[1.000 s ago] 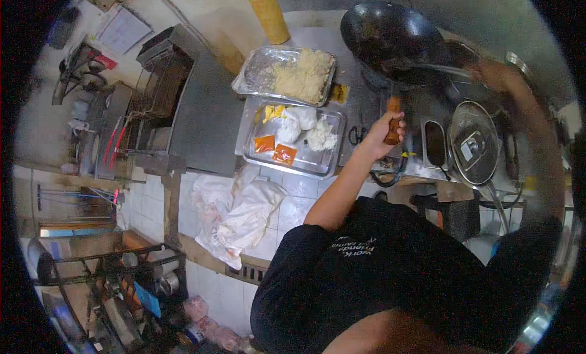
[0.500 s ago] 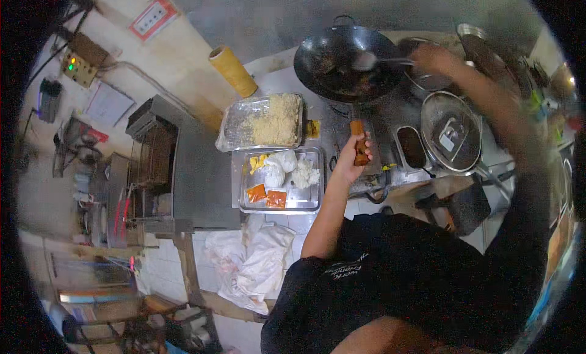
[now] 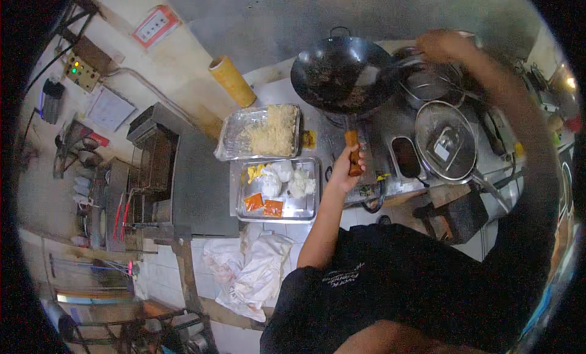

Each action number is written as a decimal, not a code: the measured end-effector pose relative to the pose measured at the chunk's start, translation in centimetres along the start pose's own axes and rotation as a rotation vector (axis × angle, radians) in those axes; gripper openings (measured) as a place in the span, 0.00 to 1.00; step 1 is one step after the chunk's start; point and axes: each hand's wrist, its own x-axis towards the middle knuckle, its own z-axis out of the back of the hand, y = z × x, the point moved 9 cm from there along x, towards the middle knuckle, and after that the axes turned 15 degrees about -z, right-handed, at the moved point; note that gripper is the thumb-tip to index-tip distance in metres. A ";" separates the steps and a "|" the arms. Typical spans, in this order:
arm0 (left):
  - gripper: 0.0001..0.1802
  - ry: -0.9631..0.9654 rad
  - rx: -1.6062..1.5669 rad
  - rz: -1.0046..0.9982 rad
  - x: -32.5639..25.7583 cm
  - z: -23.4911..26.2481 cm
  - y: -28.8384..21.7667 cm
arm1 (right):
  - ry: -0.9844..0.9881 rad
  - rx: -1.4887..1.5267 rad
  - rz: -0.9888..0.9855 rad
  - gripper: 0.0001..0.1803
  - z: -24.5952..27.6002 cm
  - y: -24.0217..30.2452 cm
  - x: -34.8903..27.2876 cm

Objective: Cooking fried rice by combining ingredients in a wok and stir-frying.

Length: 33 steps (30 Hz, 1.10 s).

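A dark, round-bottomed wok (image 3: pixel 332 64) sits on the stove, its inside blackened with some brownish residue. My left hand (image 3: pixel 345 175) is wrapped round its wooden handle (image 3: pixel 351 138). Beyond the wok's right rim, my right hand (image 3: pixel 444 46) is closed on the far end of a metal wok spatula (image 3: pixel 367 76). The blade is down inside the wok on the right side. Motion blurs both the blade and the right hand, so the exact grip is hard to see.
Left of the wok are a tray of pale crumbly food (image 3: pixel 271 131) and a metal tray (image 3: pixel 308 213) with white bundles, yellow pieces and orange packets. A yellow roll (image 3: pixel 232 82) stands behind. At right are a dark oblong container (image 3: pixel 406 157) and a wire strainer (image 3: pixel 448 171).
The whole view has shifted slightly. My right hand has moved farther away and to the right, and the spatula blade has slid toward the wok's right side. My left hand keeps its hold.
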 end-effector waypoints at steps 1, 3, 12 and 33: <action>0.10 0.005 -0.034 0.022 -0.2 -0.6 0.4 | 0.173 -0.134 0.036 0.10 1.1 0.0 -2.0; 0.08 -0.023 -0.073 0.026 -0.8 -1.9 0.8 | 0.331 -0.264 0.095 0.13 0.2 0.2 -2.1; 0.10 0.042 0.005 -0.059 -0.3 -4.2 1.9 | 0.342 -0.077 0.163 0.16 -3.2 5.0 0.9; 0.20 0.290 0.004 -0.021 -0.6 -12.4 3.5 | 0.311 -0.115 0.080 0.17 7.5 0.9 -5.2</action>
